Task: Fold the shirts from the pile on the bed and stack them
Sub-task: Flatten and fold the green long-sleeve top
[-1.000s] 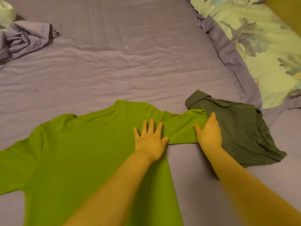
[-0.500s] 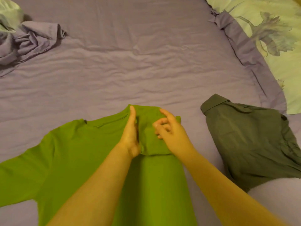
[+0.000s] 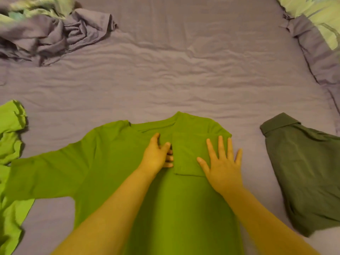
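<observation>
A bright green T-shirt (image 3: 114,168) lies flat on the purple bed sheet (image 3: 184,80), collar away from me. Its right sleeve is folded inward onto the chest as a square flap. My right hand (image 3: 221,164) presses flat on that flap with fingers spread. My left hand (image 3: 156,155) rests on the shirt just left of the flap's edge, fingers bent against it. The left sleeve still lies spread out to the left. A folded dark olive collared shirt (image 3: 305,172) sits on the bed to the right.
A light green garment (image 3: 9,162) lies crumpled at the left edge. Bunched purple and pale green bedding (image 3: 47,32) sits at the far left. A floral pillow (image 3: 320,13) with a purple border lies at the far right corner.
The right sleeve went from spread out to folded over the chest. My right hand let go of it and now lies flat on it. My view shifted left.
</observation>
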A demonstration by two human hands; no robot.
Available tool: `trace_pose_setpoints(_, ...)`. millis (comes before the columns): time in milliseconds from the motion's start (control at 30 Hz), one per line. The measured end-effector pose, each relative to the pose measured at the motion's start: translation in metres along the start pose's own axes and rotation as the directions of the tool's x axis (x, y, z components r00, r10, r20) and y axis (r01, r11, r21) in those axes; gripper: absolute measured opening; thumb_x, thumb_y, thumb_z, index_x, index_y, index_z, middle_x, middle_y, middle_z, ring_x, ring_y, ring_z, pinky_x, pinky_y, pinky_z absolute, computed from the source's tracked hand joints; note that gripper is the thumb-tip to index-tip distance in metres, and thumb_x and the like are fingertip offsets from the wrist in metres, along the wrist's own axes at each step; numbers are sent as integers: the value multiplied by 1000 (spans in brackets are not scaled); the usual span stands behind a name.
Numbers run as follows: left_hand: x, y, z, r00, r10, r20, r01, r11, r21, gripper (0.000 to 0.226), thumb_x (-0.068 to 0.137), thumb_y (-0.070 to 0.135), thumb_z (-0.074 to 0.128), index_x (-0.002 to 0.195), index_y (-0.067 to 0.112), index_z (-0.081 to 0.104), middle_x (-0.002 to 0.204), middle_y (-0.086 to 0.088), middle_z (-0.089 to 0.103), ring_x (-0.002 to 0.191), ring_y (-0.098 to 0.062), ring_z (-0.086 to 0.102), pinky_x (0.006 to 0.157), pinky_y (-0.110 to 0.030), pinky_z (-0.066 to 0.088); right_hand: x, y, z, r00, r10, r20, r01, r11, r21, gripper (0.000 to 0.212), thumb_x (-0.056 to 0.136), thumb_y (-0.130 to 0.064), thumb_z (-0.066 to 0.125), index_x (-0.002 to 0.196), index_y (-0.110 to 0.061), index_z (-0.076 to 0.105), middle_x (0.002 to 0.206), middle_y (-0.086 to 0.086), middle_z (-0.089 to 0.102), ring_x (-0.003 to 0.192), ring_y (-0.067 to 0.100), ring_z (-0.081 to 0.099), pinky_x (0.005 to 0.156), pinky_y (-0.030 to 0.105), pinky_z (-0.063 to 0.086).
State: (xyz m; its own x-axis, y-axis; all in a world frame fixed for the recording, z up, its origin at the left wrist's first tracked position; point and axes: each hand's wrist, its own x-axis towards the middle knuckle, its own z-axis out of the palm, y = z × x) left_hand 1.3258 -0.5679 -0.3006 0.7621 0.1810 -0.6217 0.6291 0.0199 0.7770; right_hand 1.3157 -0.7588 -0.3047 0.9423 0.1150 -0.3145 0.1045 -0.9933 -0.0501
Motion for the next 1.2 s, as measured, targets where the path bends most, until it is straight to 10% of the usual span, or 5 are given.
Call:
trace_pose_setpoints(433, -33, -24, -218, 858, 467, -211, -84, 534, 841, 29, 90, 7, 54, 117, 8, 64, 111, -19, 64, 105, -35, 57, 91, -38, 39, -21, -183, 6, 846, -523, 108, 532, 841, -97, 65, 87, -58, 49, 144, -32, 32, 155, 11, 20, 142, 38, 17, 109, 61, 18)
trace_pose_setpoints(700, -25, -24, -311, 966, 157, -204, 178, 164, 970, 54, 99, 19, 34, 150, 22, 17, 154, -5, 26, 142, -28, 20, 113, -51, 19, -11, -256, 16, 703, -679, 210, 706, 703, -87, 65, 96, -52, 31, 150, -32, 1, 158, 5, -16, 144, 32, -15, 114, 57, 0)
trace_pose_setpoints(900, -29, -13, -324, 965, 107, -240, 248, -65, 967, 32, 90, 42, 50, 113, 22, 58, 113, -7, 59, 114, -30, 47, 94, -39, 34, -10, -287, 24, 778, -569, 267, 604, 794, -68, 80, 85, -69, 37, 147, -40, -5, 157, 4, -20, 142, 35, -20, 106, 70, -1)
trace_pose_setpoints(1100, -63, 22, -327, 992, 11, -123, 90, 616, 783, 29, 80, 37, 58, 59, 18, 52, 64, -2, 51, 72, -24, 49, 61, -29, 38, -4, -288, 12, 792, -544, 278, 567, 824, -1, 90, 79, -70, 48, 148, -40, -1, 157, 3, -21, 143, 31, -20, 109, 66, 2)
trace_pose_setpoints(1200, -69, 42, -305, 999, -1, -45, 36, 635, 772, 30, 88, 26, 59, 62, 17, 46, 61, -3, 48, 65, -23, 46, 54, -27, 34, -14, -267, 6, 854, -517, 58, 498, 845, 196, 70, 86, -51, 52, 147, -29, 23, 159, 4, 4, 146, 23, 0, 115, 47, 13)
